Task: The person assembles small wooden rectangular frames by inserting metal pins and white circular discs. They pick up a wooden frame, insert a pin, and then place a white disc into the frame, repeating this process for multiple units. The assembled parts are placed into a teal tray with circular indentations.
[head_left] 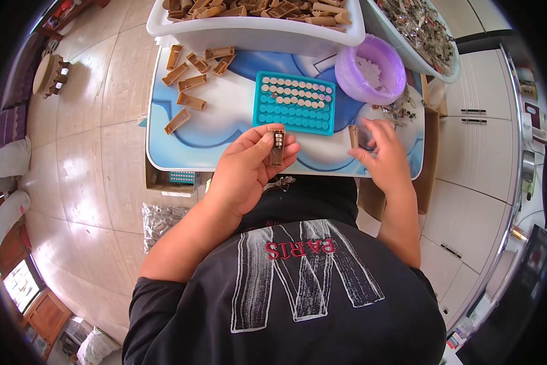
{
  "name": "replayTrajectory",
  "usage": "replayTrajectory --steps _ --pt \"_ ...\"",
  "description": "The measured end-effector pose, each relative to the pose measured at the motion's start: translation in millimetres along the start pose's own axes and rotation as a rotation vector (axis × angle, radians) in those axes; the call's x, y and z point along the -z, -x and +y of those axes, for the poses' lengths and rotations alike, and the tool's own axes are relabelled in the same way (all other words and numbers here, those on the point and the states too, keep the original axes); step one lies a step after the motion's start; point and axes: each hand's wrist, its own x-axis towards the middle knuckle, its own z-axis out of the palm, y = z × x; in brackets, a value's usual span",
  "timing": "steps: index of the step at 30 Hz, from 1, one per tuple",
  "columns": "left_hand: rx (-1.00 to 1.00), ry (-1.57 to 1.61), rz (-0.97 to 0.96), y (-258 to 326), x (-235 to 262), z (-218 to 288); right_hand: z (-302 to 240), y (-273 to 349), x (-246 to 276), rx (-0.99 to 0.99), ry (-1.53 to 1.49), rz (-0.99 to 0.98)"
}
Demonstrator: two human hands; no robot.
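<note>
My left hand [249, 167] holds a small brown plastic housing [277, 146] upright over the near edge of the low table [225, 131]; small metal pieces show inside its top. My right hand [383, 149] rests on the table's right side, fingers around a second brown housing [353, 135]. Just beyond both hands lies a teal tray [294, 115] with rows of round pockets, the far rows filled with small pale discs.
Several loose brown housings [191, 82] lie on the table's left part. A white bin [255, 27] full of housings stands behind. A purple bowl [370, 70] of white bits, a bin of metal parts [422, 27] and loose metal parts [398, 109] are at right.
</note>
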Motion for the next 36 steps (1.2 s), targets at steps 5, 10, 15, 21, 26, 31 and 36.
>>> replayTrajectory --steps 5,10,15,21,26,31,36 --pt "0.042 0.013 -0.038 2 -3 0 10 9 -1 0.102 0.056 -0.038" --pt "0.083 0.003 -0.083 2 -7 0 18 4 -3 0.127 -0.027 -0.052" --pt "0.121 0.041 -0.134 0 -4 -2 16 -3 1 0.055 -0.096 -0.123" --pt "0.150 0.008 -0.127 0 -4 -3 6 -3 1 0.042 -0.031 -0.104" --pt "0.225 -0.058 -0.179 3 -12 -3 -36 6 -3 0.226 -0.023 -0.139" --pt "0.243 -0.074 -0.220 4 -11 -4 -47 8 -5 0.389 -0.102 -0.101" --pt "0.252 -0.029 -0.233 1 -7 -6 -42 6 -20 0.445 -0.379 -0.067"
